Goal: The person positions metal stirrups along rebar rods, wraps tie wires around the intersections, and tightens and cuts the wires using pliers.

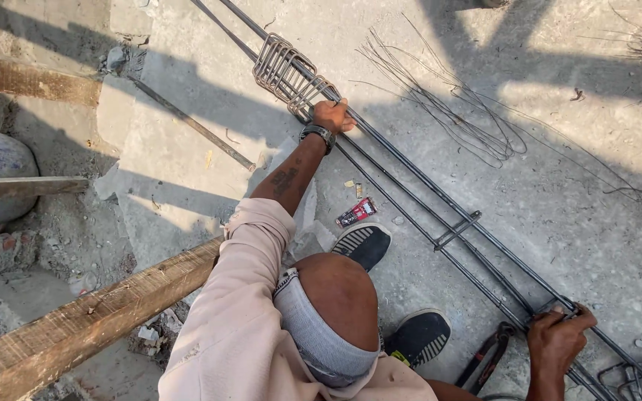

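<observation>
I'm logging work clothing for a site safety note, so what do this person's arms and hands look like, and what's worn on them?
Both hands are bare, with no gloves. The left hand has a dark-strapped wristwatch at the wrist, a dark tattoo on the forearm, and a pale pinkish-beige sleeve pushed up near the elbow. The right hand shows only bare wrist and forearm; no sleeve is in view.

A loose pale pink shirt [239, 327] covers the back and shoulder, its long sleeve [258, 226] pushed up above the elbow. A ribbed grey band [313, 334] wraps around the head. A dark wristwatch [318, 134] with a metal case sits on the left wrist, and a small dark tattoo [284, 179] marks the forearm below it. Both feet wear dark slip-on shoes [364, 243] with pale ribbed soles; the right one [419, 338] shows a yellow tab near the heel.
</observation>
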